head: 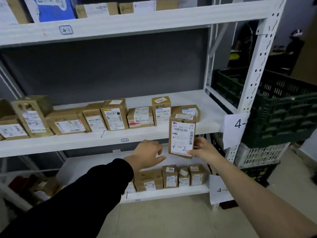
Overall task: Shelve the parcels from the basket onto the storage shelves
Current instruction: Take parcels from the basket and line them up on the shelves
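Holding hand: the right hand [204, 150] pinches the lower right corner of the held parcel [182, 138], with the thumb on the labelled front and the fingers curled behind it.
Right arm: the bare forearm [257, 194] comes in from the lower right, stretched forward and up toward the rack.
Left hand: the left hand [147, 154] holds nothing, its fingers relaxed and slightly spread and the thumb pointing toward the parcel. It sits just beside the parcel's lower left edge, with a small gap showing between them.
Left arm: the black sleeve [77, 203] reaches in from the lower left, extended toward the shelves.
Held parcel: a small brown carton, upright and slightly tilted. Its white label faces the camera with "4-2" handwritten on it. It is in the air in front of the middle shelf's front edge, near the right end.
Middle shelf: the middle shelf [211, 121] is a white board carrying a row of brown cartons [115, 115] from its left end to just behind the held parcel. Its right end is bare.
Lower shelf: the lower shelf [96, 167] has a few small cartons [171, 176] standing at its right.
Top shelf: the top shelf [137, 19] carries cartons and a blue-and-white package.
Basket: the dark green basket [283, 117] sits to the right of the rack's upright, stacked on a white crate [260, 155]. Its contents are hidden.
Paper sign: the paper sign [235, 129] on the upright reads "4-".
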